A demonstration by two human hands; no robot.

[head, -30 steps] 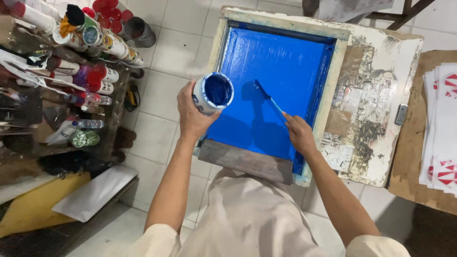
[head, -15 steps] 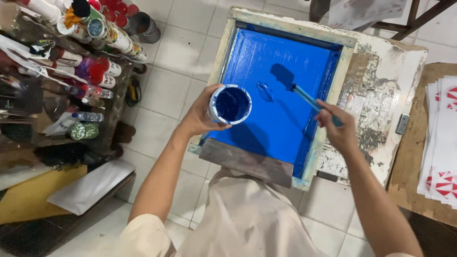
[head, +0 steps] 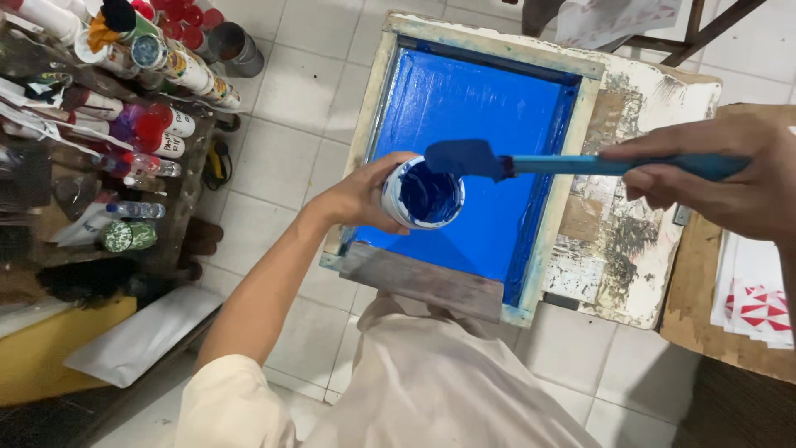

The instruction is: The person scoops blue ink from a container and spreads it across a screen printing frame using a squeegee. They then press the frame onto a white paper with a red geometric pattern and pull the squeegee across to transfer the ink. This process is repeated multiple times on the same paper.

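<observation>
The right hand (head: pixel 730 178) has come up and back from the blue screen (head: pixel 481 124). One second ago its spatula (head: pixel 531 162) was lying low on the ink surface; now the blade is lifted and stands just above the rim of the ink tub (head: pixel 423 195), loaded with blue ink. The fingers of this hand are closed around the far end of the long blue handle, thumb under, the others over it.

The left hand (head: pixel 361 199) has also moved: the tub was beside the left edge of the wooden frame (head: pixel 365 124), and now it is held over the lower part of the screen, nearer to the blade. Its fingers are wrapped around the tub wall, clamped on it, with the open mouth turned upward.

From this I judge that ink is being collected from the screen back into the tub, and the blade is about to be wiped on the rim.

Beyond the left fingers, a shelf (head: pixel 50 199) carries many paint bottles (head: pixel 166 124).
</observation>
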